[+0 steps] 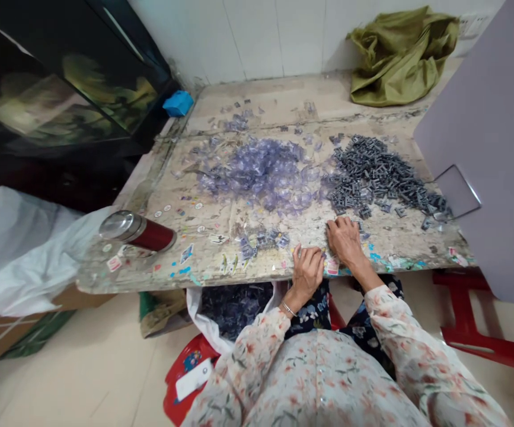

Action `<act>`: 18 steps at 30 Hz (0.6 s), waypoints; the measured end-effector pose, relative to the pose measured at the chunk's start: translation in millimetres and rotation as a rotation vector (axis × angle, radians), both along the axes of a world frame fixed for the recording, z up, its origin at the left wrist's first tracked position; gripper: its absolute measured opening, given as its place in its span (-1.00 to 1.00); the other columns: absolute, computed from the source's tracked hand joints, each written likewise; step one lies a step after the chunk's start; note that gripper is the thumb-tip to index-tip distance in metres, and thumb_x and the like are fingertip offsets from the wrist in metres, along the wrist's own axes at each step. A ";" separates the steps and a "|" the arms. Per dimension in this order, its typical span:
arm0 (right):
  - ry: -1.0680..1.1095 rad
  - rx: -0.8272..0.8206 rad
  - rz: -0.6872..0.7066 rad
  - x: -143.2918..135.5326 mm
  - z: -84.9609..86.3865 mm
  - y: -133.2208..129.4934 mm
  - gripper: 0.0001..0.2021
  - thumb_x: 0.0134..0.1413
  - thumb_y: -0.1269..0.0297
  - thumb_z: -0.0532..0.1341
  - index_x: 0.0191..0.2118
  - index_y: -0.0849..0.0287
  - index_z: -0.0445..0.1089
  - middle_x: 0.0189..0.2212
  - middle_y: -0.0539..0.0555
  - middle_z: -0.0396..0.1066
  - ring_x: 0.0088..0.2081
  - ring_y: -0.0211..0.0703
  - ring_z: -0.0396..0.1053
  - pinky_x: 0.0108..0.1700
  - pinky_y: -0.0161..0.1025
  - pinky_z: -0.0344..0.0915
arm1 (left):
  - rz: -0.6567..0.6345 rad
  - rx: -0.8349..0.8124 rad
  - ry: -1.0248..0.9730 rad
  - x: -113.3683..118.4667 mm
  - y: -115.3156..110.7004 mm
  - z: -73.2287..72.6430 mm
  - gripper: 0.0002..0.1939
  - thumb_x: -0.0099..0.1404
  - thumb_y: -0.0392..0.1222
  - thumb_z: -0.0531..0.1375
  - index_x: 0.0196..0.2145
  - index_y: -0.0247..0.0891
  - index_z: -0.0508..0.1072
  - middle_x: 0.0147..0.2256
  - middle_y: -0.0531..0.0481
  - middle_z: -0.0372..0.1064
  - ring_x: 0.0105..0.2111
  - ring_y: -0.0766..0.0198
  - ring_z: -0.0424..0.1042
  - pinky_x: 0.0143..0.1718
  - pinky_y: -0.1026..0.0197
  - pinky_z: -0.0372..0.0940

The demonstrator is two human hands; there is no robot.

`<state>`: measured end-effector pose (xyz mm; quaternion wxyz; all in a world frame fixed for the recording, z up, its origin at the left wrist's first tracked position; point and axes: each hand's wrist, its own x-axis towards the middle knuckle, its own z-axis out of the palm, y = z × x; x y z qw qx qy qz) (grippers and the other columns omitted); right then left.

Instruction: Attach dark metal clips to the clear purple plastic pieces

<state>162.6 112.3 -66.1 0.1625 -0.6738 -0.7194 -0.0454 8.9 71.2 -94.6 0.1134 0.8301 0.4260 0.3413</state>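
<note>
My left hand (307, 274) rests at the front edge of the table with its fingers curled together. A small piece seems to be at its fingertips, too hidden to name. Just to the right, my right hand (345, 240) is bent down over the tabletop, fingers closed; a dark bit shows by its fingertips. Beyond it lies a heap of small dark grey plastic parts (372, 172). Further left spreads a pile of clear, purplish plastic pieces (265, 169). A smaller cluster of clear and dark pieces (263, 240) lies left of my left hand.
A red steel flask (150, 231) lies at the table's left. At the back are a blue box (178, 104) and an olive cloth (403, 56). Below the edge hangs a white sack (198, 308) of dark pieces, beside a red stool (174, 379) with a phone (194, 379). A grey panel (492, 136) borders the right.
</note>
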 end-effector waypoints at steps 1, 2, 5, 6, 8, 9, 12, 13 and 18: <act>0.016 -0.010 0.006 0.8 0.4 -3.8 -0.84 0.27 0.31 0.10 -0.27 0.18 0.41 -0.30 0.21 0.40 -0.19 0.05 0.23 -0.16 -0.08 0.05 | 0.000 0.006 0.007 -0.2 0.2 -0.5 -0.83 0.40 -0.30 0.07 -0.14 -0.24 0.43 -0.17 -0.10 0.49 -0.13 0.16 0.44 0.22 -0.15 0.06; 0.035 -0.022 0.014 2.3 1.1 -7.7 -0.82 0.27 0.26 0.11 -0.30 0.17 0.41 -0.33 0.19 0.39 -0.19 0.04 0.24 -0.16 -0.09 0.05 | 0.002 0.010 0.011 -0.3 0.4 -1.0 -0.82 0.40 -0.30 0.06 -0.12 -0.24 0.43 -0.17 -0.10 0.48 -0.13 0.15 0.44 0.22 -0.15 0.06; 0.070 -0.026 0.031 9.7 4.1 -17.4 -0.84 0.26 0.29 0.12 -0.25 0.16 0.44 -0.29 0.17 0.40 -0.18 0.03 0.24 -0.16 -0.10 0.05 | 0.006 0.017 0.008 -0.1 0.2 -2.0 -0.81 0.40 -0.31 0.06 -0.10 -0.24 0.43 -0.17 -0.10 0.49 -0.13 0.15 0.45 0.22 -0.15 0.07; 0.069 -0.015 0.048 12.3 4.9 -19.8 -0.84 0.24 0.33 0.12 -0.18 0.16 0.44 -0.22 0.18 0.41 -0.15 0.03 0.24 -0.14 -0.10 0.06 | 0.005 0.017 0.005 0.0 0.1 -2.1 -0.81 0.40 -0.31 0.06 -0.11 -0.24 0.43 -0.17 -0.10 0.49 -0.13 0.15 0.45 0.22 -0.15 0.07; 0.056 0.003 0.123 15.9 5.6 -23.4 -0.77 0.21 0.41 0.12 -0.06 0.13 0.42 -0.07 0.18 0.39 -0.09 0.03 0.23 -0.10 -0.09 0.06 | 0.003 0.015 0.002 0.3 -0.3 -1.8 -0.82 0.40 -0.31 0.06 -0.11 -0.24 0.43 -0.17 -0.10 0.48 -0.12 0.16 0.44 0.22 -0.15 0.07; 0.046 0.003 0.171 16.5 5.3 -24.9 -0.76 0.21 0.42 0.12 -0.05 0.10 0.41 -0.04 0.16 0.39 -0.08 0.02 0.22 -0.09 -0.09 0.06 | 0.004 0.013 0.002 0.5 -0.4 -1.5 -0.82 0.40 -0.31 0.06 -0.12 -0.25 0.43 -0.17 -0.11 0.48 -0.12 0.16 0.44 0.22 -0.15 0.07; -0.004 -0.018 0.251 14.2 2.4 -28.1 -0.83 0.24 0.41 0.12 -0.13 0.10 0.43 -0.12 0.12 0.42 -0.12 -0.02 0.23 -0.05 -0.08 0.07 | 0.010 -0.003 0.002 1.2 -0.7 0.2 -0.81 0.40 -0.31 0.05 -0.14 -0.25 0.45 -0.18 -0.11 0.48 -0.12 0.16 0.44 0.22 -0.15 0.07; -0.017 -0.026 0.253 12.8 0.9 -29.0 -0.84 0.25 0.41 0.12 -0.16 0.12 0.43 -0.17 0.12 0.42 -0.15 -0.04 0.23 -0.04 -0.08 0.08 | 0.016 -0.017 -0.009 1.5 -0.5 1.1 -0.81 0.40 -0.31 0.05 -0.16 -0.25 0.46 -0.19 -0.10 0.48 -0.13 0.16 0.44 0.22 -0.15 0.07; 0.160 0.033 0.188 10.3 -6.4 -36.1 -0.83 0.28 0.36 0.12 -0.18 0.13 0.47 -0.22 0.14 0.41 -0.15 -0.05 0.26 -0.10 -0.12 0.19 | 0.101 -0.169 -0.201 3.2 3.7 6.6 -0.81 0.39 -0.30 0.07 -0.29 -0.23 0.48 -0.27 -0.03 0.50 -0.20 0.21 0.46 0.18 -0.10 0.10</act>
